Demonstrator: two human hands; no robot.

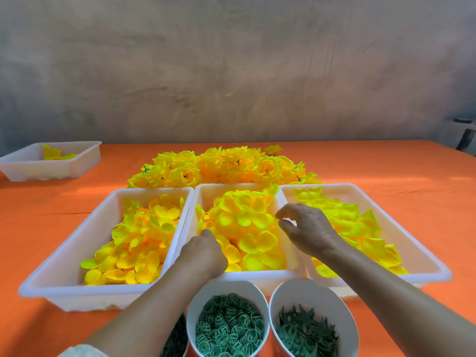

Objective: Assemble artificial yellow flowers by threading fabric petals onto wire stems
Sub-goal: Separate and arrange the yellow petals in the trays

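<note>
Left hand: lowered into the middle tray, back turned up, fingers curled down among the petals. The fingertips are hidden, so whether anything is gripped cannot be told.

Right hand: held over the wall between the middle tray and the right tray, fingers curled, thumb and forefinger tips brought close. Nothing is seen between them.

Three white, smooth plastic trays are set side by side, touching, long axes running from near to far.
- Left tray: small rounded yellow-orange petal pieces.
- Middle tray: larger, soft fabric petals, round-lobed, lying mostly cupped side up.
- Right tray: flatter pieces with pointed corners.

Finished flowers, layered and ruffled, are heaped just behind the trays on the orange cloth.

Nearest the camera, one round cup is filled with green lattice rings, and a second cup with dark green spiky pieces.
</note>
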